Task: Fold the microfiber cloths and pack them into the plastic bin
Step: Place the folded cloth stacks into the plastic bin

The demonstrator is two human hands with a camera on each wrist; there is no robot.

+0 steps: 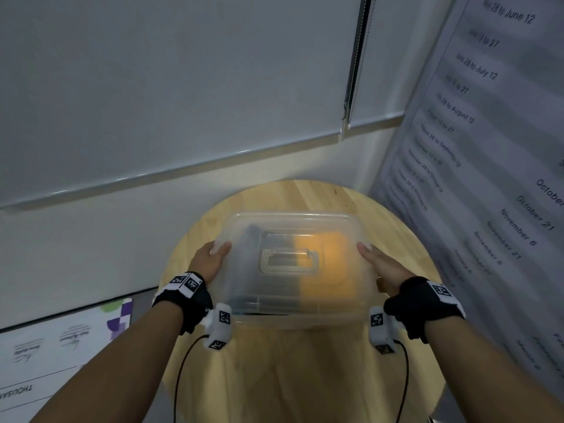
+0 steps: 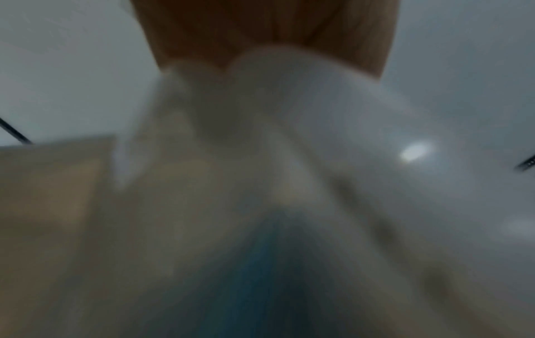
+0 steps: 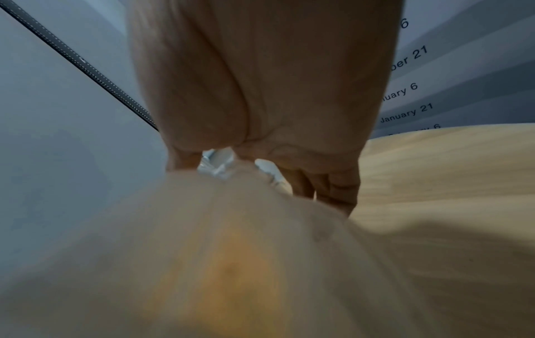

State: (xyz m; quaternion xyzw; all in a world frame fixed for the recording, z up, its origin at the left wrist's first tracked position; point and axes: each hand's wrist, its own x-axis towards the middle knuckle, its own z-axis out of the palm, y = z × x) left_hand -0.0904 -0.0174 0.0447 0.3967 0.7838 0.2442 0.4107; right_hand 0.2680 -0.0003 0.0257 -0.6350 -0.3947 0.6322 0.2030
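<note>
A translucent plastic bin (image 1: 305, 315) with its lid on is over the round wooden table (image 1: 305, 380). Through the lid, beside the lid handle (image 1: 288, 261), I see a dark blue cloth (image 1: 250, 239) on the left and an orange cloth (image 1: 328, 264) on the right. My left hand (image 1: 210, 257) grips the bin's left side, thumb on the lid edge. My right hand (image 1: 384, 267) grips the right side the same way. In the right wrist view the fingers (image 3: 333, 189) curl down beside the rim (image 3: 217, 164). Whether the bin rests on the table I cannot tell.
A wall with a pale roller blind (image 1: 183, 87) stands close behind the table. A poster of dates (image 1: 488, 148) hangs at the right. A printed sheet (image 1: 61, 346) lies at the lower left. Black cables (image 1: 180, 377) trail from both wrists.
</note>
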